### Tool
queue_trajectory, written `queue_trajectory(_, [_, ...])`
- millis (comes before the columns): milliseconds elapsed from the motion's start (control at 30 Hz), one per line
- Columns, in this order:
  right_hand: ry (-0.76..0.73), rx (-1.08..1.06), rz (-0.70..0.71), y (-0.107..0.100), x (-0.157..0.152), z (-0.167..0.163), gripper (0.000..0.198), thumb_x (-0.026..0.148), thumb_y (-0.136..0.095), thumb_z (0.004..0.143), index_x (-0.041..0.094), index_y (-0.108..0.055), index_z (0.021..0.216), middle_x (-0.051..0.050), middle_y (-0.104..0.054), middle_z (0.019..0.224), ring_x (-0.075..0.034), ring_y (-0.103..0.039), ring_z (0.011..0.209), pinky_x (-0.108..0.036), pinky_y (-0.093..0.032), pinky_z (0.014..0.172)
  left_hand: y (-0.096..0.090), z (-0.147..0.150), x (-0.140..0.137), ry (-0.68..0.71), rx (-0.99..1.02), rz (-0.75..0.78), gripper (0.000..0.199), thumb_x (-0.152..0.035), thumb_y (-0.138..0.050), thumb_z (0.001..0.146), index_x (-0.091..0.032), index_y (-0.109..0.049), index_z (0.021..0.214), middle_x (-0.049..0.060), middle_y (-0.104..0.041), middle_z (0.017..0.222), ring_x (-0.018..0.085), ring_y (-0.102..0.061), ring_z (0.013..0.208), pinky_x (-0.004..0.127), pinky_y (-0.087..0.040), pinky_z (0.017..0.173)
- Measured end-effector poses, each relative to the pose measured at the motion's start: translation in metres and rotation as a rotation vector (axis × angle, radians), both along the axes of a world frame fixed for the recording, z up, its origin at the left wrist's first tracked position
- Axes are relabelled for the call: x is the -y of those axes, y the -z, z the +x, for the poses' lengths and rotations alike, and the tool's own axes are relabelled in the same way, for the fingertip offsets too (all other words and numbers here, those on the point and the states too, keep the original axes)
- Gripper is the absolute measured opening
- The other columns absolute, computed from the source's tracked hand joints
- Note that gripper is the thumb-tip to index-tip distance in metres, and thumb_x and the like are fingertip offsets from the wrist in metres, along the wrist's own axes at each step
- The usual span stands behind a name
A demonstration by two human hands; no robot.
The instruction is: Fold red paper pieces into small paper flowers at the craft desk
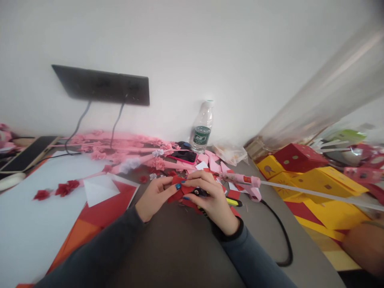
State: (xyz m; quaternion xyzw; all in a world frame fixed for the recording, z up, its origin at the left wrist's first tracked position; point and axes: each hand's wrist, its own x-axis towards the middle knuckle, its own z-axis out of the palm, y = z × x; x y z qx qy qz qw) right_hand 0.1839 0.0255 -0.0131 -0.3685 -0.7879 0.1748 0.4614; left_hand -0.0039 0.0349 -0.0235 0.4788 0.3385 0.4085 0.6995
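Note:
Between both hands is a piece of red paper [177,195], bent into folds. My left hand [156,196] pinches its left side between thumb and fingers. On its right side the fingertips of my right hand [211,196] press together. Under my right palm shows a dark tool with a round pivot [196,192]; I cannot tell whether the hand grips it or it lies on the table. Just right of that hand rest a yellow-and-black cutter [234,202] and a pink glue gun [241,180] with a long white glue stick [315,194] in its back.
Pink paper flower stems [120,140] lie along the wall. A water bottle [202,128] stands behind a phone [183,156]. White and red sheets [36,212] cover the left side. Yellow and red paper boxes [318,180] stand at right, near another person's arm [364,244]. A black cord [288,240] loops across the table.

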Motion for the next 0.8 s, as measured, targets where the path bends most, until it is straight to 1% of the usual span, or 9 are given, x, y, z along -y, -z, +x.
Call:
queue_trajectory(133, [0.027,-0.037,0.024,0.002,0.0,0.001,0.012,0.035,-0.07,0.087,0.025,-0.076,0.089,-0.008,-0.068,0.096,-0.024,-0.065,0.09,-0.039,-0.051,0.078,-0.002,0.0,0.001,0.011,-0.035,0.037,0.035,-0.04,-0.071,0.081,-0.013,-0.075,0.103,0.009,-0.076,0.085,0.018,-0.068,0.071,0.03,-0.054,0.068])
queue_trajectory(267, [0.102,-0.072,0.072,0.002,0.002,0.001,0.01,0.032,-0.07,0.087,0.025,-0.075,0.082,-0.009,-0.065,0.101,-0.025,-0.064,0.094,-0.043,-0.051,0.081,-0.004,0.001,0.002,0.014,-0.036,0.065,0.035,-0.039,-0.072,0.081,-0.015,-0.073,0.106,0.008,-0.076,0.088,0.019,-0.069,0.073,0.029,-0.055,0.07])
queue_trajectory(367, [0.123,-0.023,0.157,0.001,0.004,0.001,0.01,0.029,-0.069,0.088,0.025,-0.074,0.081,-0.009,-0.065,0.102,-0.027,-0.063,0.097,-0.044,-0.05,0.082,-0.003,0.001,0.002,-0.008,-0.013,0.061,0.032,-0.039,-0.071,0.081,-0.015,-0.073,0.101,0.007,-0.075,0.087,0.018,-0.068,0.072,0.027,-0.054,0.069])
queue_trajectory(467, [0.122,0.039,0.197,0.0,0.007,-0.001,0.009,0.028,-0.068,0.088,0.024,-0.072,0.08,-0.009,-0.065,0.103,-0.027,-0.063,0.098,-0.044,-0.048,0.082,-0.003,0.002,0.002,-0.034,-0.041,0.08,0.027,-0.037,-0.072,0.08,-0.015,-0.074,0.096,0.004,-0.074,0.077,0.015,-0.066,0.067,0.024,-0.051,0.064])
queue_trajectory(533, [0.124,0.04,0.158,0.0,0.008,-0.002,0.011,0.027,-0.067,0.089,0.024,-0.068,0.078,-0.008,-0.064,0.101,-0.026,-0.062,0.096,-0.043,-0.047,0.082,-0.005,0.001,0.002,-0.033,-0.091,0.117,0.024,-0.035,-0.071,0.08,-0.015,-0.074,0.093,0.003,-0.072,0.071,0.015,-0.065,0.065,0.023,-0.05,0.063])
queue_trajectory(600, [0.133,0.008,0.077,0.0,0.007,-0.004,0.015,0.025,-0.065,0.09,0.022,-0.064,0.075,-0.008,-0.064,0.098,-0.024,-0.062,0.093,-0.04,-0.047,0.08,-0.008,0.001,0.003,-0.032,-0.146,0.166,0.023,-0.033,-0.068,0.082,-0.014,-0.074,0.093,0.004,-0.072,0.072,0.017,-0.066,0.069,0.025,-0.052,0.066])
queue_trajectory(700, [0.139,-0.055,-0.03,0.0,0.006,-0.007,0.017,0.021,-0.063,0.089,0.021,-0.059,0.072,-0.006,-0.063,0.091,-0.022,-0.06,0.087,-0.037,-0.045,0.079,-0.009,0.001,0.004,-0.043,-0.224,0.233,0.025,-0.032,-0.066,0.083,-0.013,-0.075,0.097,0.007,-0.075,0.08,0.019,-0.068,0.076,0.026,-0.053,0.069])
queue_trajectory(800, [0.136,-0.075,-0.072,0.001,0.005,-0.01,0.018,0.019,-0.063,0.088,0.021,-0.056,0.072,-0.003,-0.062,0.081,-0.021,-0.059,0.082,-0.036,-0.043,0.078,-0.006,0.001,0.005,-0.057,-0.27,0.267,0.026,-0.027,-0.068,0.081,-0.013,-0.074,0.102,0.007,-0.077,0.089,0.02,-0.069,0.081,0.026,-0.054,0.071])
